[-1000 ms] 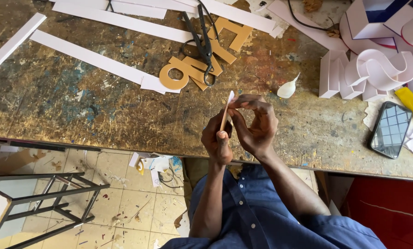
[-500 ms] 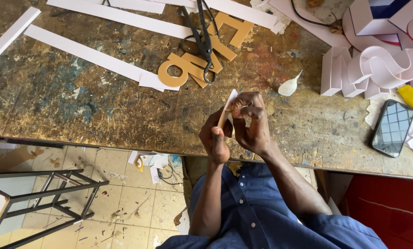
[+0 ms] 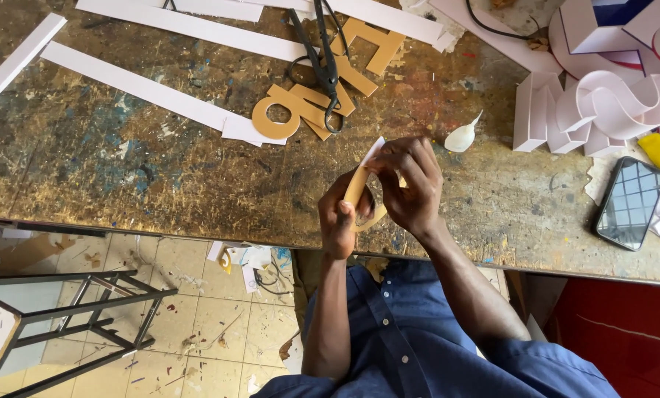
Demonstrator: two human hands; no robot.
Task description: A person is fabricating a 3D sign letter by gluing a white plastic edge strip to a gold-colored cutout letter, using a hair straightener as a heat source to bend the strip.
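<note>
Tan card cutout is pinched in both my hands, just over the near edge of the bench. My left hand is curled shut around its lower curve. My right hand has its fingertips closed on the top, where a white sliver sticks up.

By my reckoning this piece is only partway dressed, with white showing along one edge and the loop below bare. More tan cutouts wait under the scissors toward the far edge, untouched beside long white strips. Finished white built-up shapes sit at the far right corner near a phone.

My own fingers hide most of the cutout, so I can't tell its full shape. I also can't tell whether the white is stuck on or just held against it.
</note>
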